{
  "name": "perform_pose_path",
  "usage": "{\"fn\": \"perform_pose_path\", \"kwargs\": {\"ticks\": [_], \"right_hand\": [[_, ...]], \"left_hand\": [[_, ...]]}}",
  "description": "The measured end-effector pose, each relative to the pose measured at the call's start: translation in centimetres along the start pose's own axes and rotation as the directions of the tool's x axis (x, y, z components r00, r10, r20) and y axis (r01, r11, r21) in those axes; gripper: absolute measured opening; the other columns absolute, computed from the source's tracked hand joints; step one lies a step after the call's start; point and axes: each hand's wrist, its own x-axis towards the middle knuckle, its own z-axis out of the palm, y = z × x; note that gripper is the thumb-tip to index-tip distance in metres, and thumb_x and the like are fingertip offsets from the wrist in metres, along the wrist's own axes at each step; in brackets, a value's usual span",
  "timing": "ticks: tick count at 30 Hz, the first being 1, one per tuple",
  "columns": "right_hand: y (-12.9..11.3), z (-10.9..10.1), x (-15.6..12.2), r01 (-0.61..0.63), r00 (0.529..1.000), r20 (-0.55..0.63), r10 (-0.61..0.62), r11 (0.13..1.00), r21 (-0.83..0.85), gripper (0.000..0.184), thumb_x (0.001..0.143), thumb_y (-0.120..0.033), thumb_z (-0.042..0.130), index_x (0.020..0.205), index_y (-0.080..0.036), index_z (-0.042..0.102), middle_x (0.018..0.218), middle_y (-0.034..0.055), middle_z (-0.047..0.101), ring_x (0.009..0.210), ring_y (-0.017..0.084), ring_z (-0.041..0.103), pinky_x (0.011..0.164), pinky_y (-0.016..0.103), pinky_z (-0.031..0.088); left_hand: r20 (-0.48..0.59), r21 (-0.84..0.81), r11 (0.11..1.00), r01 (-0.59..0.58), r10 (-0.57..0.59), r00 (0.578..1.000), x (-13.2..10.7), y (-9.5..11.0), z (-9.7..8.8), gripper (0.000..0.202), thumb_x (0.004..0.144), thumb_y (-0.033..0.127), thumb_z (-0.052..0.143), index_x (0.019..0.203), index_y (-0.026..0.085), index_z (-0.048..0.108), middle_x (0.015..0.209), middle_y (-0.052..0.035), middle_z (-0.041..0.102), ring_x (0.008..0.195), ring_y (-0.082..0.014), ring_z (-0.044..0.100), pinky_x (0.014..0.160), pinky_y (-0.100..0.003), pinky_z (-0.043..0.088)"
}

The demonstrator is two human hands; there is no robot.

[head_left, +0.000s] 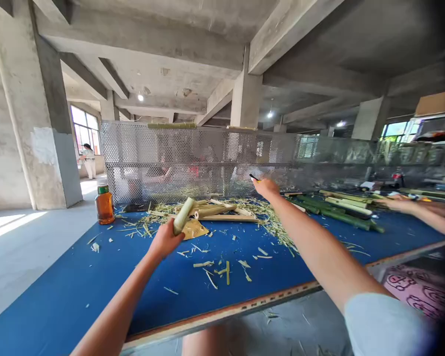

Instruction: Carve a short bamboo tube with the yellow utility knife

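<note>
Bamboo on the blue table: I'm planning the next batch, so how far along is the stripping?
Done: pale stripped pieces and shavings lie mid-table. In hand: the left hand grips one pale section, the right hand holds a dark tool raised. Remaining: several green stalks at the right look untouched.

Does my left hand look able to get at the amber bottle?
Probably yes: only blue table and scattered shavings lie between the left hand and the amber bottle, though that hand holds a bamboo piece.

On the table (59,296) we find a bottle (104,202) at its far left, split bamboo (222,212) at far middle, poles (341,210) far right; a mesh screen (207,158) stands behind.
</note>
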Motion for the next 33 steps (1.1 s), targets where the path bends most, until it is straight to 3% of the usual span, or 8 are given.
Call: {"fn": "perform_pose_path", "kwargs": {"ticks": [2,4,7,9,12,21,30,33], "right_hand": [[-1.0,-0.1,-0.8,0.071,0.997,0.004,-0.071,0.995,0.065,0.07,0.091,-0.053,0.019,0.098,-0.002,0.066,0.087,0.0239,0.064,0.076,0.025,0.062,0.056,0.029,0.037],[-3.0,0.8,-4.0,0.275,0.961,-0.001,-0.277,0.953,0.126,0.072,0.089,-0.058,0.015,0.087,-0.008,0.068,0.075,0.0175,0.065,0.064,0.021,0.06,0.052,0.028,0.034],[-6.3,2.9,-10.9,0.607,0.787,0.022,-0.617,0.781,0.148,0.066,0.085,-0.064,0.023,0.078,-0.014,0.066,0.068,0.0114,0.064,0.058,0.018,0.056,0.05,0.027,0.031],[-8.1,4.1,-14.5,0.662,0.739,0.045,-0.672,0.737,0.14,0.066,0.085,-0.064,0.023,0.074,-0.015,0.066,0.066,0.0118,0.064,0.057,0.019,0.056,0.049,0.027,0.03],[-9.5,5.1,-16.8,0.67,0.728,0.038,-0.684,0.723,0.167,0.064,0.087,-0.061,0.022,0.076,-0.014,0.065,0.068,0.0124,0.065,0.059,0.019,0.058,0.049,0.027,0.03],[-8.2,6.1,-16.1,0.713,0.7,0.004,-0.715,0.698,0.069,0.065,0.087,-0.061,0.022,0.086,-0.011,0.065,0.074,0.0147,0.068,0.069,0.023,0.064,0.055,0.027,0.038],[-8.9,7.5,-12.6,0.713,0.7,0.004,-0.714,0.699,-0.048,0.067,0.084,-0.063,0.031,0.097,-0.005,0.062,0.083,0.02,0.067,0.083,0.03,0.064,0.065,0.031,0.044],[-9.0,5.6,-9.0,0.581,0.814,-0.036,-0.58,0.811,0.071,0.057,0.084,-0.057,0.041,0.096,-0.006,0.064,0.087,0.0187,0.067,0.087,0.025,0.063,0.071,0.028,0.044]], "left_hand": [[-0.012,-0.137,0.988,0.067,-0.069,0.998,0.2,-0.3,0.2,0.016,0.068,0.021,0.052,0.083,0.017,0.048,0.06,0.0031,0.052,0.045,-0.0102,0.052,0.045,-0.021,0.038],[-0.033,-0.236,0.967,0.096,-0.107,0.994,0.3,-0.6,0.3,0.015,0.069,0.022,0.052,0.082,0.018,0.046,0.058,0.0048,0.05,0.041,-0.0091,0.051,0.042,-0.02,0.038],[-0.052,-0.244,0.965,0.093,-0.108,0.993,0.1,-0.9,0.5,0.015,0.067,0.021,0.054,0.079,0.018,0.044,0.056,0.0054,0.049,0.041,-0.0089,0.051,0.041,-0.02,0.039],[-0.074,-0.204,0.977,0.07,-0.086,0.993,-0.1,-1.1,0.4,0.015,0.067,0.022,0.053,0.078,0.018,0.044,0.056,0.0053,0.049,0.042,-0.0095,0.052,0.042,-0.02,0.039],[-0.091,-0.095,0.995,0.032,-0.041,0.995,-0.3,-1.5,0.2,0.015,0.068,0.023,0.052,0.081,0.018,0.046,0.058,0.0036,0.052,0.047,-0.0114,0.054,0.046,-0.022,0.04],[-0.005,0.202,0.977,-0.066,0.068,0.998,-0.6,-1.4,-0.5,0.017,0.068,0.025,0.051,0.083,0.018,0.049,0.071,-0.0039,0.061,0.067,-0.0181,0.059,0.055,-0.025,0.037],[0.027,0.255,0.967,-0.025,0.018,0.999,-0.1,-0.5,0.4,0.014,0.069,0.025,0.052,0.081,0.017,0.049,0.073,-0.0061,0.06,0.07,-0.0187,0.058,0.056,-0.025,0.037],[-0.042,0.134,0.986,0.096,-0.091,0.995,-0.2,0.3,1.0,0.012,0.07,0.024,0.052,0.079,0.017,0.048,0.067,-0.0032,0.057,0.06,-0.015,0.056,0.051,-0.023,0.036]]}}
